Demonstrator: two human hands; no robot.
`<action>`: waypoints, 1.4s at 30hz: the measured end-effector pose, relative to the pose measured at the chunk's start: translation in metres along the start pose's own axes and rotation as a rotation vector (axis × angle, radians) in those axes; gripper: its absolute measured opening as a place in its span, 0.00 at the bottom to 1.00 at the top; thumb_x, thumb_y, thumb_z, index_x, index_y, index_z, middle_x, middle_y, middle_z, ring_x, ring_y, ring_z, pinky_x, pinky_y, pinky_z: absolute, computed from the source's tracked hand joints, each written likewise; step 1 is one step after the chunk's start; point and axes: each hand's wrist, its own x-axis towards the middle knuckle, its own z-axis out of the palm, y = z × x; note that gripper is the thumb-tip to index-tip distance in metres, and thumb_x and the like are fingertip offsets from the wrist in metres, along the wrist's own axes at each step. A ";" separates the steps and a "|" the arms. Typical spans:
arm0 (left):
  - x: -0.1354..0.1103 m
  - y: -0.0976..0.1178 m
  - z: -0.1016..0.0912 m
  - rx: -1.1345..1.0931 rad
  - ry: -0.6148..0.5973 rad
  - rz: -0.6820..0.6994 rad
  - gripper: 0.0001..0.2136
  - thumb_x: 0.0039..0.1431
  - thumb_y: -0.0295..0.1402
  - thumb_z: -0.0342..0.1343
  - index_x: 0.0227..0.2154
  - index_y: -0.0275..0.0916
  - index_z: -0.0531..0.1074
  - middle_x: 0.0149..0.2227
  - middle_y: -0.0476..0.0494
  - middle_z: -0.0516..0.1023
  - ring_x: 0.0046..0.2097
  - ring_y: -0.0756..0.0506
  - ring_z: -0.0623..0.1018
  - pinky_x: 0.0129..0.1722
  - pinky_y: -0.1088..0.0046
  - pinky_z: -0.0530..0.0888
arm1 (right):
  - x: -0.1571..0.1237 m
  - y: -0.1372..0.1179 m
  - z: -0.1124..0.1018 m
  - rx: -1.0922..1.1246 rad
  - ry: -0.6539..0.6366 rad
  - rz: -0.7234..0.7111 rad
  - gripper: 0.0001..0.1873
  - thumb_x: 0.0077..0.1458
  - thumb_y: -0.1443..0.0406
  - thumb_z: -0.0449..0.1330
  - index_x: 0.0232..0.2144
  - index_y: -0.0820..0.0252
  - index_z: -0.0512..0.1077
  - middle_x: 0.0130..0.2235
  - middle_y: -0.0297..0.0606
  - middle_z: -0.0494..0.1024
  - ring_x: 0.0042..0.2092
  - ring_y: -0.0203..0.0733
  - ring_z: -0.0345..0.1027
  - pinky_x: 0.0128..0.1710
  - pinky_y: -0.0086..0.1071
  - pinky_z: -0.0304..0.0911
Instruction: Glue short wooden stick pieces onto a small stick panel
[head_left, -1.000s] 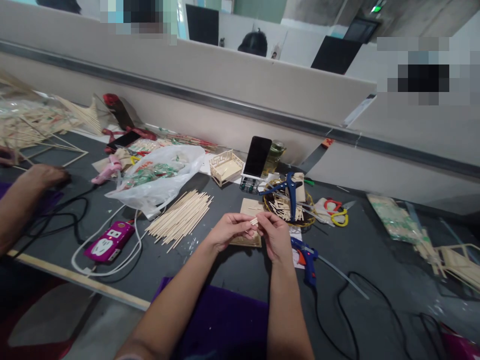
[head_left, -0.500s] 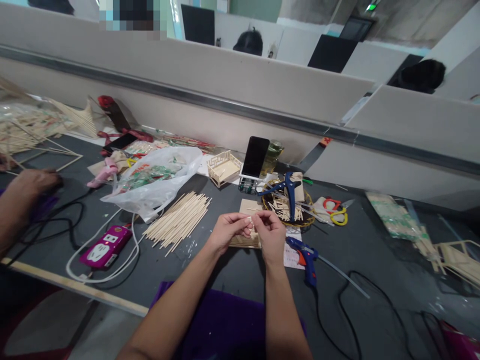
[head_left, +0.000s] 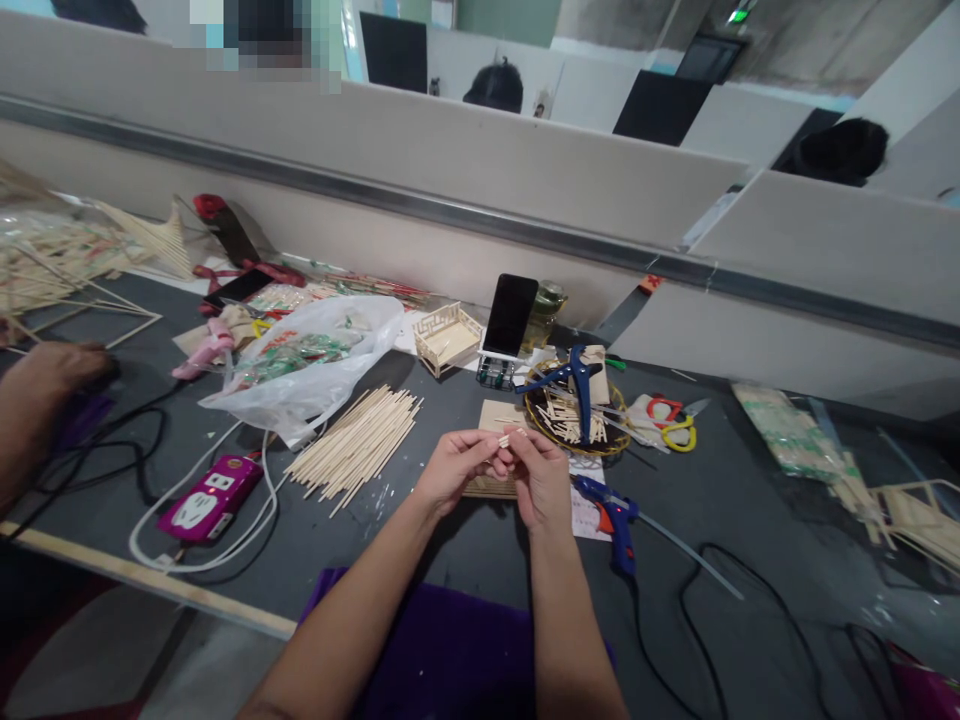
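Between my fingertips is a small cluster of short pale wooden stick pieces (head_left: 504,441). My left hand (head_left: 454,468) pinches it from one side, and the thumb and fingers of my right hand (head_left: 543,474) close on it from the other. Part of the cluster is hidden by my fingers. Just under my hands lies a flat panel of wooden sticks (head_left: 487,487), mostly covered. To the right, a blue hot glue gun (head_left: 619,522) rests on a paper sheet. Beyond my hands, a basket (head_left: 534,408) holds short cut sticks (head_left: 574,420) and a blue-handled cutter (head_left: 581,390).
Loose long sticks (head_left: 360,445) lie left of my hands, near a plastic bag (head_left: 300,365) and a purple power strip (head_left: 212,498) with cables. A small stick-built model (head_left: 448,342) and a propped phone (head_left: 510,315) stand behind. Scissors (head_left: 679,430) lie right. A co-worker's hand (head_left: 64,370) is far left.
My fingers have shifted slightly around the small stick pieces, which now show more clearly between the fingertips. The co-worker's hand at the left has moved a little.
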 end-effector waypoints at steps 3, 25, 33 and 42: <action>0.001 -0.001 0.001 -0.037 0.009 0.004 0.14 0.41 0.38 0.69 0.27 0.31 0.78 0.26 0.42 0.79 0.22 0.53 0.73 0.27 0.76 0.72 | -0.001 -0.002 0.001 0.062 0.003 0.082 0.12 0.36 0.61 0.70 0.25 0.61 0.77 0.19 0.30 0.71 0.19 0.30 0.62 0.17 0.25 0.58; 0.005 -0.008 0.000 0.051 0.068 0.068 0.15 0.47 0.42 0.64 0.25 0.31 0.77 0.24 0.43 0.78 0.24 0.52 0.74 0.29 0.76 0.71 | -0.001 -0.001 0.010 -0.015 0.083 -0.043 0.13 0.37 0.59 0.69 0.21 0.62 0.72 0.18 0.29 0.70 0.18 0.29 0.59 0.17 0.25 0.56; 0.004 -0.006 0.003 0.088 0.112 0.079 0.16 0.43 0.42 0.66 0.26 0.32 0.77 0.24 0.45 0.77 0.24 0.52 0.73 0.28 0.76 0.71 | 0.000 0.002 0.008 0.000 0.089 -0.020 0.12 0.37 0.60 0.69 0.22 0.62 0.73 0.19 0.29 0.70 0.20 0.29 0.58 0.19 0.25 0.57; 0.000 0.000 0.006 0.503 0.245 0.306 0.12 0.47 0.41 0.63 0.21 0.36 0.77 0.21 0.49 0.72 0.24 0.52 0.68 0.25 0.77 0.66 | 0.003 0.011 0.007 -0.046 0.098 -0.112 0.10 0.39 0.60 0.68 0.22 0.61 0.75 0.20 0.29 0.69 0.21 0.29 0.55 0.21 0.26 0.53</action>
